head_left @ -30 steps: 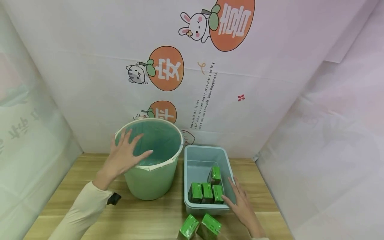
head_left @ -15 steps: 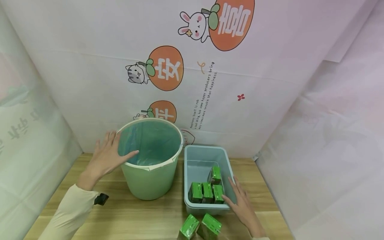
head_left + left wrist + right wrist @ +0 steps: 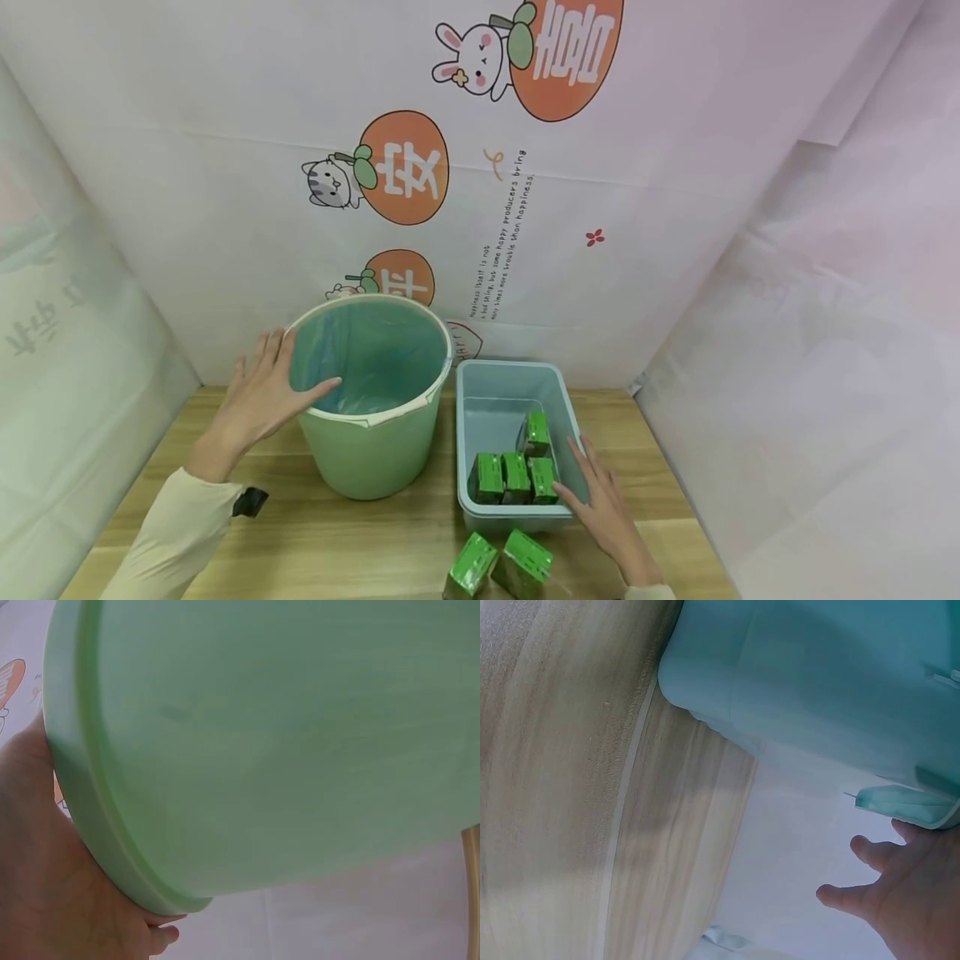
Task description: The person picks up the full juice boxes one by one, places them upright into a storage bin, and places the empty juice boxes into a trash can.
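Note:
A pale green bucket (image 3: 371, 462) with a clear liner folded over its rim stands on the table. My left hand (image 3: 258, 396) lies against the bucket's left rim, fingers extended and thumb reaching over the opening; the left wrist view shows the palm close along the rim (image 3: 79, 780). To the right is a blue plastic basin (image 3: 461, 433) holding several small green-topped boxes (image 3: 489, 477). My right hand (image 3: 603, 508) rests at the basin's right edge, its fingers spread. Beyond the basin wall (image 3: 810, 682), its fingers show in the right wrist view.
Two more green-topped boxes, a left one (image 3: 472, 567) and a right one (image 3: 522, 562), stand in front of the basin on the wood-grain table (image 3: 337, 550). White printed cloth (image 3: 637, 308) hangs behind and at both sides.
My left hand has moved from above the bucket's opening leftward and down to its left rim. The right hand stays at the basin. The head view has shifted slightly.

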Demonstrator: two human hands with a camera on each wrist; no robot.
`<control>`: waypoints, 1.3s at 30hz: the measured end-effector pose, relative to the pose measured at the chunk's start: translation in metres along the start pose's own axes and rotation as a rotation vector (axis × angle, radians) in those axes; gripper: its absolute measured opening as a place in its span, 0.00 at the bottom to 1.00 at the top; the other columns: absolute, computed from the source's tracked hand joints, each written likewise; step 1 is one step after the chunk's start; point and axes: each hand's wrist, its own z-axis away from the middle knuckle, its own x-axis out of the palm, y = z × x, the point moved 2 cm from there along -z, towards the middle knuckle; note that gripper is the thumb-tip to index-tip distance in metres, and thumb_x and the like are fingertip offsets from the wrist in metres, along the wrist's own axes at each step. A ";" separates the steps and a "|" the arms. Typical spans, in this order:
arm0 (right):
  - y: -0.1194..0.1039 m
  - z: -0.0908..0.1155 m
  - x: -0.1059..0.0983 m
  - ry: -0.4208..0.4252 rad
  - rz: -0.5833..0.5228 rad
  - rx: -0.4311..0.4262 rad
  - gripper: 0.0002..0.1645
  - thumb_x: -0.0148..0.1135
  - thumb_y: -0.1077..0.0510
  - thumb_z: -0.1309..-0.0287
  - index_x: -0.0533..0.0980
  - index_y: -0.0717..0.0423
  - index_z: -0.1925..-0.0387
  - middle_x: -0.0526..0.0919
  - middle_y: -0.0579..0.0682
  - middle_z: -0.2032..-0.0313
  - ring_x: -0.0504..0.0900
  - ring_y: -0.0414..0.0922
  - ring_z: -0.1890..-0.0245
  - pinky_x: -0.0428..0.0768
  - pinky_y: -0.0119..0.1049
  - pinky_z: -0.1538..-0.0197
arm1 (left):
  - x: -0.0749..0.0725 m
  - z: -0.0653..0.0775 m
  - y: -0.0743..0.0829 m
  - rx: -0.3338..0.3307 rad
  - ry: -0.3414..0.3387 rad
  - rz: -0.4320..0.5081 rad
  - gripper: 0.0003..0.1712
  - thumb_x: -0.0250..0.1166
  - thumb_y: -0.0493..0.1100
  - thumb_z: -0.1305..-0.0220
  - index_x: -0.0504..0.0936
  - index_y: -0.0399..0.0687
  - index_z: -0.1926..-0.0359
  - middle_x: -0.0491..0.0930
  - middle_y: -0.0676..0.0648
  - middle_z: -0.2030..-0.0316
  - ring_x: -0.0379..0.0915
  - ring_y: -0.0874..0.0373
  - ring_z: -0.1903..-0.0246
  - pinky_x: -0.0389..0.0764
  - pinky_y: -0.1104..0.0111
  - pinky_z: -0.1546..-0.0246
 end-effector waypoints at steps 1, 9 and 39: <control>0.000 0.000 0.000 0.000 -0.002 0.001 0.47 0.63 0.43 0.26 0.56 0.50 0.16 0.46 0.60 0.16 0.49 0.71 0.21 0.45 0.78 0.27 | 0.000 0.000 0.000 0.001 -0.003 0.000 0.71 0.56 0.80 0.33 0.36 0.33 0.16 0.34 0.25 0.19 0.26 0.27 0.20 0.35 0.24 0.30; 0.002 0.000 -0.003 -0.003 -0.001 -0.006 0.47 0.63 0.43 0.26 0.55 0.51 0.16 0.46 0.62 0.17 0.49 0.73 0.21 0.45 0.78 0.28 | 0.002 -0.002 0.002 0.014 -0.007 -0.006 0.69 0.56 0.80 0.33 0.38 0.37 0.15 0.35 0.27 0.18 0.28 0.28 0.20 0.35 0.22 0.32; -0.033 0.060 0.009 0.296 0.047 -0.051 0.59 0.86 0.48 0.55 0.64 0.65 0.28 0.66 0.68 0.30 0.69 0.71 0.33 0.73 0.74 0.41 | 0.003 0.001 -0.001 -0.009 -0.031 0.053 0.70 0.58 0.79 0.33 0.34 0.41 0.15 0.29 0.29 0.17 0.24 0.29 0.20 0.37 0.21 0.33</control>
